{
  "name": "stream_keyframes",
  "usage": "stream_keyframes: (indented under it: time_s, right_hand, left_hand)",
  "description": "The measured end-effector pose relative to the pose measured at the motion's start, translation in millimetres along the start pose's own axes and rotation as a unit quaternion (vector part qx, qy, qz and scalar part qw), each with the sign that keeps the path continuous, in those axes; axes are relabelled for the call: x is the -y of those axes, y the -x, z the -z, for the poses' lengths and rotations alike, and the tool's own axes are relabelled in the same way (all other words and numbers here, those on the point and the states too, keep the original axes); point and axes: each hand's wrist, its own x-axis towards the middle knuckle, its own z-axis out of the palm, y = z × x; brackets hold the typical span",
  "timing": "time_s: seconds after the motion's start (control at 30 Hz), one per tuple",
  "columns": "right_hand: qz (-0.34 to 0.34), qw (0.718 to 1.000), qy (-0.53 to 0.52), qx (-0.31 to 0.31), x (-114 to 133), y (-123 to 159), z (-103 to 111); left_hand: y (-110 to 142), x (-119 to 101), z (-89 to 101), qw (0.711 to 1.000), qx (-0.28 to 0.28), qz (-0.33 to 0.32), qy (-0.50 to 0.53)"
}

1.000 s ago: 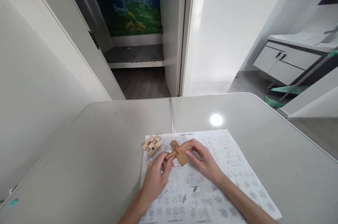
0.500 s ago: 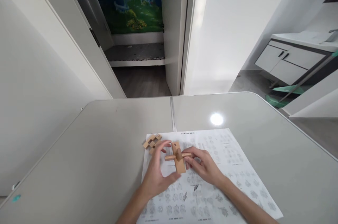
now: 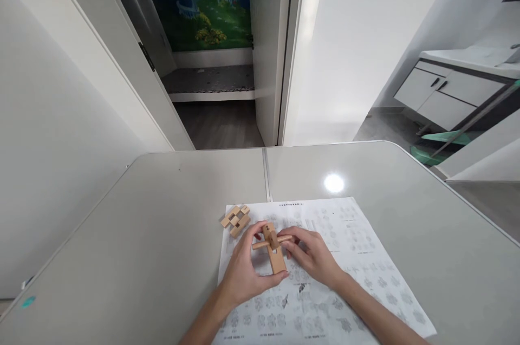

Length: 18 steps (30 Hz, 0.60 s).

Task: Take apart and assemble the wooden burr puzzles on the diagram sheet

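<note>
Where right hand [image 3: 312, 254] pinches the rounded wooden rod [image 3: 260, 245], its tip is unclear; left hand [image 3: 244, 274] spans flat block [image 3: 278, 261]; paper [image 3: 365, 285] illegible.

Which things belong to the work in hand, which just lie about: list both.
In use:
wooden assembly marked 2, between left hand and right hand
printed sheet beneath, probably

Apparently just there:
lattice of wooden blocks at the sheet's corner
white cabinet, background

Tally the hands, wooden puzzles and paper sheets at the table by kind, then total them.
Left hand and right hand: 2
Held puzzle and other puzzle: 2
Sheet: 1
Total: 5
</note>
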Motion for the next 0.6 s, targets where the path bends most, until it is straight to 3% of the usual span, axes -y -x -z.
stream_keyframes:
  time_s: [0.2,0.6]
  right_hand:
    - [-0.003,1.000,-0.014,0.000,-1.4,-1.3,-0.3]
    - [-0.018,0.996,-0.057,0.068,5.2,-5.2,8.1]
  left_hand:
    - [0.3,0.4,-0.1,1.000,0.001,-0.012,-0.004]
    - [-0.8,-7.0,2.0,0.998,-0.036,-0.014,0.047]
